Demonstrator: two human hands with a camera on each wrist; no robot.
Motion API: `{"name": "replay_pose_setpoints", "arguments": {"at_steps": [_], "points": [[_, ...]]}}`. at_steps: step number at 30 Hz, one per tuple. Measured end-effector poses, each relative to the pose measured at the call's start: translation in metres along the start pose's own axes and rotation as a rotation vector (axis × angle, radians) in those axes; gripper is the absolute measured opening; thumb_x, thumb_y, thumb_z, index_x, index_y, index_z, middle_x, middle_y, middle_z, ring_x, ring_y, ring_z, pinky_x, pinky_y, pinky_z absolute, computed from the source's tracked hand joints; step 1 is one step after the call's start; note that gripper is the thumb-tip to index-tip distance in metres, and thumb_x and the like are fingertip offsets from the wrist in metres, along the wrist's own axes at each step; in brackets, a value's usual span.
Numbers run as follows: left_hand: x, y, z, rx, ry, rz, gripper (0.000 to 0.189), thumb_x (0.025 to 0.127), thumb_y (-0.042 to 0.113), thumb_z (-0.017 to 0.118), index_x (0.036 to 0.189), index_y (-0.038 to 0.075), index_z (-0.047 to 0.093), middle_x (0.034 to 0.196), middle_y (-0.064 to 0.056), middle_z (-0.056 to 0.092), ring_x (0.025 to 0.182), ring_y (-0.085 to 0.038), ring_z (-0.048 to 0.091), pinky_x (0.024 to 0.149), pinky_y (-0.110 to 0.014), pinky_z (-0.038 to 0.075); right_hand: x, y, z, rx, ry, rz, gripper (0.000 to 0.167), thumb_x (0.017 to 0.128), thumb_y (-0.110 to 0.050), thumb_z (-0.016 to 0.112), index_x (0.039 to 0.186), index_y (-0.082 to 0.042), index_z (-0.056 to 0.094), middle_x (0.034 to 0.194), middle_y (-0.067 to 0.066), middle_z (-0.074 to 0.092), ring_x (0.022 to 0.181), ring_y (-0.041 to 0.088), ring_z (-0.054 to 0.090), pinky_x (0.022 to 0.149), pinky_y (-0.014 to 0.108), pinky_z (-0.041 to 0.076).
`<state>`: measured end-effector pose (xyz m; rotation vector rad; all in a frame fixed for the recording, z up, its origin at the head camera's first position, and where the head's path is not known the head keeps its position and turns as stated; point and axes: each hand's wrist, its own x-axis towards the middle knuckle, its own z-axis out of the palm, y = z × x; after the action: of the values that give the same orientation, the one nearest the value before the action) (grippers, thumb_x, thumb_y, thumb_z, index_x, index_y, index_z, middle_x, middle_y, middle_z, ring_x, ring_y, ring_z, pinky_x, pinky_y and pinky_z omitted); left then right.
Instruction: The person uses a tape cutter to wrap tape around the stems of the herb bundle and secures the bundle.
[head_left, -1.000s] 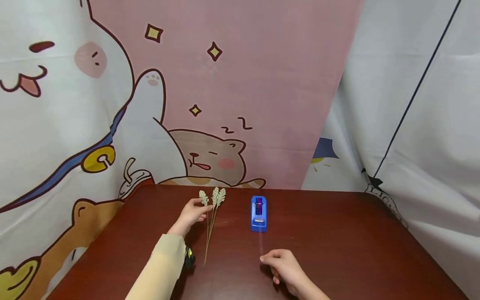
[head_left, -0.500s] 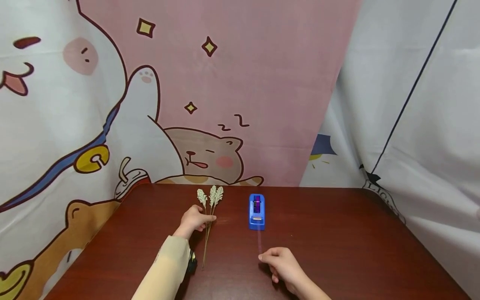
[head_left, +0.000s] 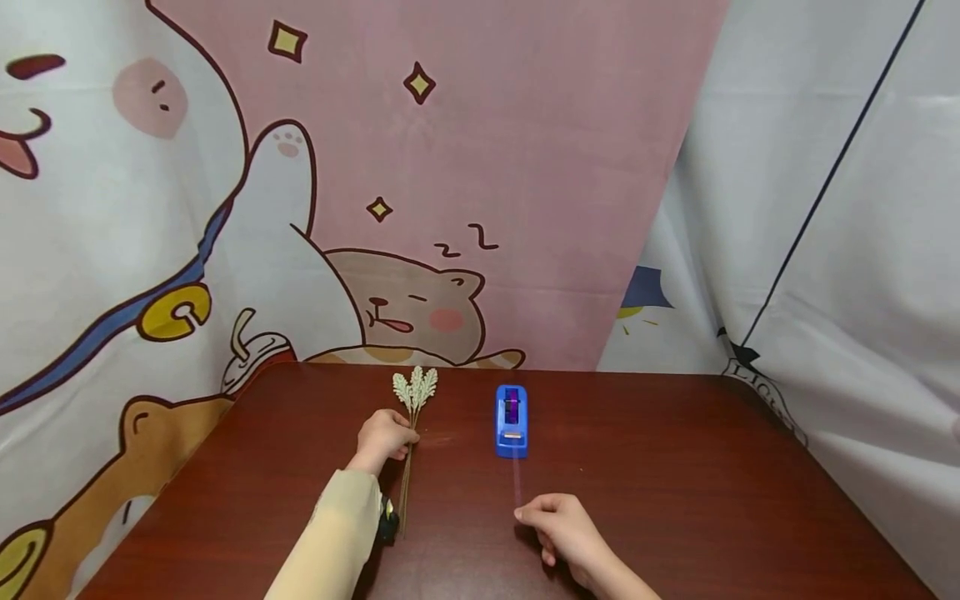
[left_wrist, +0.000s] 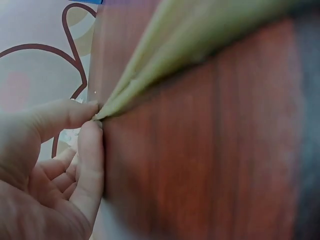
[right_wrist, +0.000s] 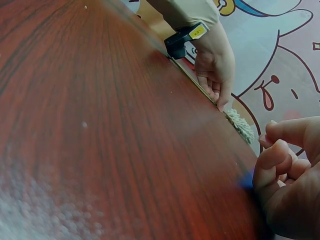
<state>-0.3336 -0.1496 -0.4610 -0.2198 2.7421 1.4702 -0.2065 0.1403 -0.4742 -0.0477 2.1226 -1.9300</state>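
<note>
My left hand [head_left: 382, 435] pinches the thin stems of a small bunch of pale, wheat-like dried flowers [head_left: 415, 390] between thumb and finger. Their heads sit close together beyond the hand, while the stems run back toward the wrist. Up close in the left wrist view, the stems [left_wrist: 145, 70] blur as they leave the fingertips. To the right stands a blue tape dispenser [head_left: 512, 449] with a purple roll. From it a clear strip of tape [head_left: 517, 483] stretches toward me. My right hand [head_left: 562, 527] pinches the strip's free end between thumb and forefinger, just above the table.
Both hands work over a dark red-brown wooden table [head_left: 675, 483]. A cloth backdrop [head_left: 555, 167] with cartoon animals hangs along its far edge, and more white cloth [head_left: 817, 250] hangs at the right. A black wrist device [head_left: 388, 521] sits on the left sleeve beside the stems.
The flower heads, spread apart before, have drawn together in the left hand's pinch. The head view has shifted slightly. My right hand keeps hold of the tape end.
</note>
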Motion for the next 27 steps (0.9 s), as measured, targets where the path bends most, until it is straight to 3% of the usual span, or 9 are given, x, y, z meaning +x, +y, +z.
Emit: {"name": "replay_pose_setpoints", "arguments": {"at_steps": [3,9,15,20,24,27], "points": [[-0.0019,0.0018,0.0004,0.041,0.015,0.006,0.012,0.079,0.010,0.075,0.076,0.003,0.066,0.062,-0.007,0.063,0.048,-0.015,0.060,0.049,-0.030,0.052,-0.0004,-0.0002,0.0000,-0.001,0.001,-0.003,0.022,0.085,-0.014,0.069,0.086,0.007,0.066,0.052,-0.005,0.040,0.040,0.004,0.035,0.038,0.019,0.036],[-0.0053,0.0044,0.0012,0.130,0.044,0.026,0.021,0.079,0.014,0.072,0.062,0.005,0.063,0.054,-0.005,0.060,0.044,-0.015,0.059,0.051,-0.032,0.051,-0.0009,-0.0006,-0.0003,-0.010,-0.001,-0.004,0.022,0.085,-0.015,0.069,0.086,0.007,0.066,0.052,-0.005,0.041,0.039,0.004,0.034,0.038,0.019,0.036],[-0.0072,0.0051,0.0023,0.158,0.052,0.041,0.032,0.080,0.019,0.074,0.055,0.009,0.057,0.049,-0.004,0.056,0.042,-0.016,0.057,0.053,-0.032,0.049,-0.0007,0.0002,0.0003,-0.003,-0.010,0.001,0.023,0.085,-0.016,0.070,0.087,0.007,0.067,0.052,-0.005,0.041,0.040,0.004,0.035,0.038,0.019,0.037],[-0.0093,0.0062,0.0031,0.134,0.073,0.039,0.037,0.080,0.020,0.073,0.050,0.013,0.052,0.047,-0.005,0.055,0.041,-0.018,0.056,0.049,-0.032,0.047,-0.0011,0.0009,0.0007,0.005,-0.011,-0.002,0.023,0.085,-0.015,0.070,0.088,0.008,0.067,0.052,-0.005,0.041,0.039,0.004,0.034,0.038,0.019,0.036],[-0.0096,0.0081,0.0049,0.112,0.088,0.049,0.033,0.081,0.020,0.070,0.052,0.009,0.060,0.049,-0.004,0.058,0.042,-0.016,0.058,0.048,-0.031,0.049,-0.0017,0.0000,0.0011,0.003,0.000,-0.022,0.023,0.085,-0.013,0.069,0.087,0.010,0.066,0.052,-0.005,0.041,0.039,0.004,0.034,0.037,0.019,0.035],[-0.0092,0.0085,0.0058,0.041,0.065,0.026,0.028,0.084,0.018,0.068,0.060,0.003,0.069,0.053,-0.004,0.062,0.046,-0.016,0.061,0.049,-0.031,0.052,-0.0017,-0.0008,0.0017,0.007,-0.001,-0.030,0.023,0.085,-0.012,0.069,0.087,0.011,0.065,0.052,-0.004,0.041,0.039,0.004,0.034,0.037,0.019,0.035]]}}
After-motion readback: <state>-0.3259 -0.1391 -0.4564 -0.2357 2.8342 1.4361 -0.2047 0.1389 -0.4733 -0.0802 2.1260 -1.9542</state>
